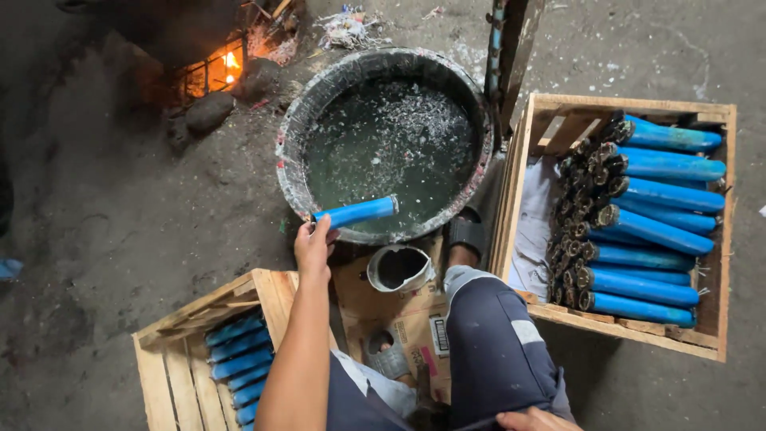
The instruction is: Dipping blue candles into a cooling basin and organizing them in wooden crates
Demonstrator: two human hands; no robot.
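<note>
Just beyond the left hand, gripping one end of a blue tube, long axis running rightward and slightly away over the near rim of the round basin of dark liquid. Resting on the knee, the right hand, grip not discernible.

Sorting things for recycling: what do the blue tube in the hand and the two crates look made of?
Blue tube: smooth, slightly glossy, probably plastic or coated, held by the left hand. Right crate and left crate: raw unfinished wood, with visible grain and slats.
</note>
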